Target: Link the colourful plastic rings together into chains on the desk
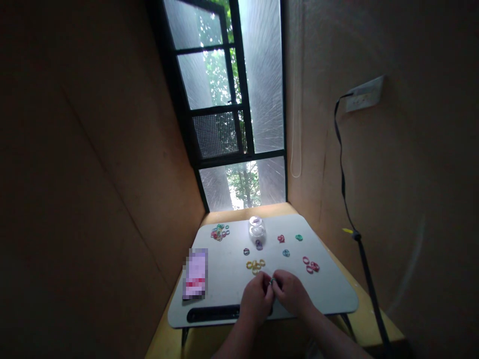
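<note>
My left hand [257, 298] and my right hand [291, 292] meet above the near part of the white lap table [224, 294]. Pinched between their fingertips is a small green ring-shaped band [272, 282], mostly hidden by the fingers. Just beyond lie several yellow bands [255, 265]. Red-pink bands [310, 266] sit to the right. Farther back are small groups of blue bands [286, 253], red bands [281, 239], green bands [299, 238], dark bands [246, 252] and purple bands [259, 245]. A mixed pile of bands [219, 233] rests at the far left.
A clear plastic jar [257, 231] stands at the back of the table. On the left lies a blurred-out purple phone-shaped item [196, 273]. The table has a black slot [213, 313] along its near edge. A black cable [342, 169] hangs from a wall socket [365, 94] at right.
</note>
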A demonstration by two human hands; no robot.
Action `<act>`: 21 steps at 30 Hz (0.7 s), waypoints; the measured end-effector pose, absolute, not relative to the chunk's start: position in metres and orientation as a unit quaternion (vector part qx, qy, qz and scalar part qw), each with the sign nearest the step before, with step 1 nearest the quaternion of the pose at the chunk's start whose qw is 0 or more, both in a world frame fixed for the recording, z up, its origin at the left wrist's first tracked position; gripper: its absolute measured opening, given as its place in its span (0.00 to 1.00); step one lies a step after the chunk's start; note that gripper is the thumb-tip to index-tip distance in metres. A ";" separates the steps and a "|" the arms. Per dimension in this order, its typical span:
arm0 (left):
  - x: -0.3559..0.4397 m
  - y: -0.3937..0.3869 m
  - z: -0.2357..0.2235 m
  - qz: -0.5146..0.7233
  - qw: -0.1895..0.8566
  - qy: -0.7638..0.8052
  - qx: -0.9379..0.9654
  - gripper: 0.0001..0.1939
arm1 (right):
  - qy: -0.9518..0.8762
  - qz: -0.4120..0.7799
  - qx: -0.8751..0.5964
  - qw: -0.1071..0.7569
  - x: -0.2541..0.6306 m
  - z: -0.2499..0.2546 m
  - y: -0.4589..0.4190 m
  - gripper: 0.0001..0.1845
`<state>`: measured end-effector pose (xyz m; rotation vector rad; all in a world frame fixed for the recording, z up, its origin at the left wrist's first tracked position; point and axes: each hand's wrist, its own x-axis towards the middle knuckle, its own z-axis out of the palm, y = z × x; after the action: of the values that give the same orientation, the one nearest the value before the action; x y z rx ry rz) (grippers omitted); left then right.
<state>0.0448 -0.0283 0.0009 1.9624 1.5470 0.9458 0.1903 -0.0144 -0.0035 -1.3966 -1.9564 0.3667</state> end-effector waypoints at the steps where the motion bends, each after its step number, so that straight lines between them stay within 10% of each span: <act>1: 0.045 -0.028 0.001 0.344 0.232 0.563 0.714 0.02 | -0.755 0.141 -0.539 0.346 0.190 -0.003 -0.015 0.09; 21: 0.043 -0.037 0.006 0.340 0.244 0.555 0.719 0.03 | -0.774 0.137 -0.523 0.330 0.192 -0.010 -0.016 0.08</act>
<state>0.0426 -0.0365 0.0059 1.9641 1.5164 0.9287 0.1923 -0.0161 -0.0101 -1.3680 -2.0247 0.3596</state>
